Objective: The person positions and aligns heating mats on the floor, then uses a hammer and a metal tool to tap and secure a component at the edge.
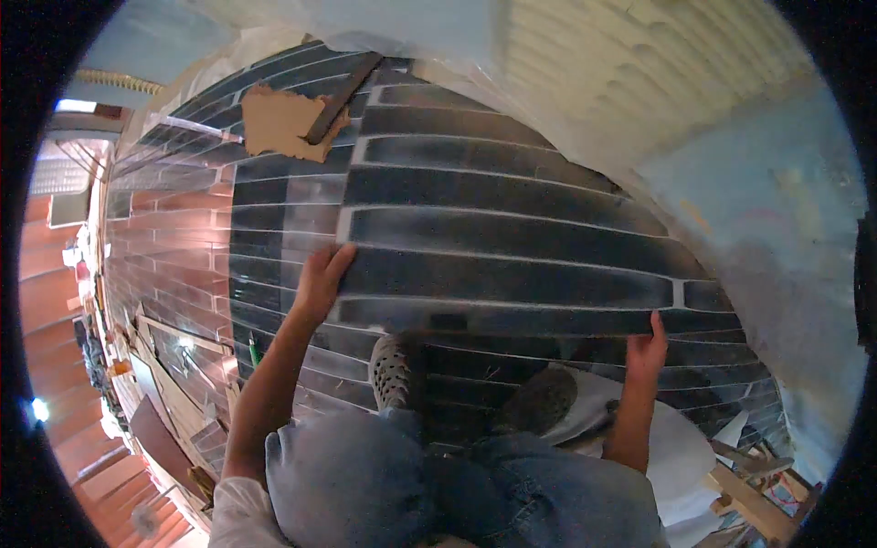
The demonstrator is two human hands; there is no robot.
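A large dark panel (512,233) with pale lines like plank joints spans the middle, its near edge just in front of my knees. My left hand (322,277) holds its left edge near the close corner, thumb on top and the other fingers mostly hidden. At the near edge, toward the right, my right hand (647,349) grips the panel, one digit pointing up over the edge and the rest underneath. Beneath the panel lies a dark floor (258,196) with a similar pattern of lines. My perforated shoe (391,373) stands close to the near edge.
A torn cardboard piece (274,123) lies at the far left with a dark flat strip (343,99) across it. Pale sheeting (603,100) borders the far right. Scrap boards (169,388) lean at left; a white sack (681,447) and wood offcuts (754,502) are at lower right.
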